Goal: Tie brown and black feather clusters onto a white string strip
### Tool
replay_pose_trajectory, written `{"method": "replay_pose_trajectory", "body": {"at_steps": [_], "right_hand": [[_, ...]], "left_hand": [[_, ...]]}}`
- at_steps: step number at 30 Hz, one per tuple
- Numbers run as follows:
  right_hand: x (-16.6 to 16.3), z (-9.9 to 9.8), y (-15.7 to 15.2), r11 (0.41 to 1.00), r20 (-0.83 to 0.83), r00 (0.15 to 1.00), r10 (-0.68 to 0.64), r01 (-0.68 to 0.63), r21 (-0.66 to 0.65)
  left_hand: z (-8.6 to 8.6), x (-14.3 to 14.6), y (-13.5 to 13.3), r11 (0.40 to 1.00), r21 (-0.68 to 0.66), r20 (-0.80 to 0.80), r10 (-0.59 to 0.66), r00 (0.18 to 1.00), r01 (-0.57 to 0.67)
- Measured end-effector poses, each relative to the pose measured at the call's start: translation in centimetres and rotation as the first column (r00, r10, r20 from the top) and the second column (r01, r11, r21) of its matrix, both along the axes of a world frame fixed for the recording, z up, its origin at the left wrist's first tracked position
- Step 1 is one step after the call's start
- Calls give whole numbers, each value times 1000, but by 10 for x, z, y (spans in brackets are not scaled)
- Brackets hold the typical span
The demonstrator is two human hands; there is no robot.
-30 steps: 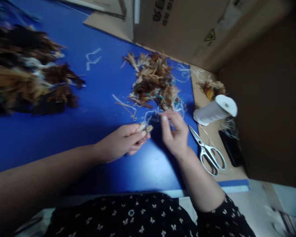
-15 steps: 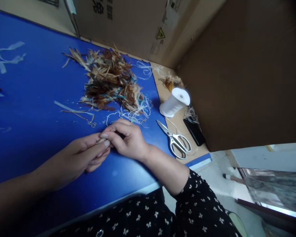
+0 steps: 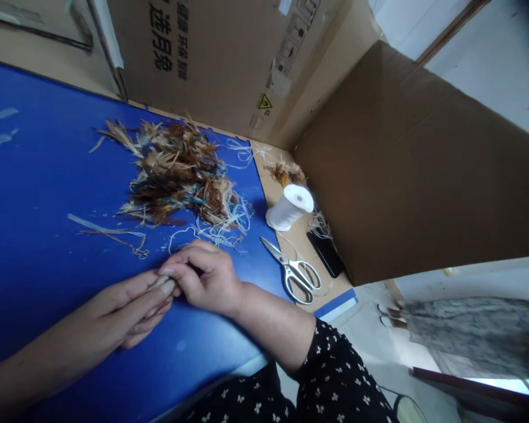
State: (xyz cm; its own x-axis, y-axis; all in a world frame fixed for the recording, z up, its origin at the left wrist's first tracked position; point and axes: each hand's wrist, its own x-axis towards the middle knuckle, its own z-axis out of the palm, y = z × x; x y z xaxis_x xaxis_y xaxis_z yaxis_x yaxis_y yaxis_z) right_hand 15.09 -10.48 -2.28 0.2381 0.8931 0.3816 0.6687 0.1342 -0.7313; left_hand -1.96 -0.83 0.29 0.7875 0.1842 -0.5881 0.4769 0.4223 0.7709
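My left hand (image 3: 136,302) and my right hand (image 3: 205,276) meet over the blue tabletop, fingertips touching. Between the left thumb and fingers is a small pale piece, mostly hidden, too small to name. The right thumb and forefinger pinch at its end; what they grip is covered by the fingers. Just beyond the hands lies a heap of brown and cream feathers (image 3: 171,170) tangled with blue and white strings (image 3: 231,220). A pale ribbon strip (image 3: 101,225) and a thin tan cord (image 3: 139,249) lie to the left of the heap.
Right of my hands, silver scissors (image 3: 293,273) lie partly open beside a white spool (image 3: 291,207). A black phone-like object (image 3: 326,252) and a small feather bunch (image 3: 288,173) are further right. Cardboard walls (image 3: 220,64) stand behind and right. A person's feet (image 3: 392,317) show on the floor.
The whole view has shifted, so the table and its things sit lower and further left. Both hands keep the same pinched hold, with hardly any finger movement.
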Motion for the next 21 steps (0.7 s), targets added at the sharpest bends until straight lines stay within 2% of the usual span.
{"method": "replay_pose_trajectory", "body": {"at_steps": [5,9,12,17,21], "right_hand": [[1,5,-2,998,-25,999,-46,47,42],[8,17,-12,996,-153,987,-37,49,79],[25,11,-12,998,-258,966,12,3,56],[32,-4,-13,998,-223,974,-30,17,-60],[24,-3,-12,996,-216,973,-79,87,29]], "left_hand": [[4,5,-5,996,-3,35,87,996,-87],[8,11,-8,989,-66,182,143,973,-133],[2,15,3,987,-116,185,135,973,-115],[-9,17,9,976,-176,208,167,964,-131],[-13,16,6,984,-146,191,128,973,-101]]}}
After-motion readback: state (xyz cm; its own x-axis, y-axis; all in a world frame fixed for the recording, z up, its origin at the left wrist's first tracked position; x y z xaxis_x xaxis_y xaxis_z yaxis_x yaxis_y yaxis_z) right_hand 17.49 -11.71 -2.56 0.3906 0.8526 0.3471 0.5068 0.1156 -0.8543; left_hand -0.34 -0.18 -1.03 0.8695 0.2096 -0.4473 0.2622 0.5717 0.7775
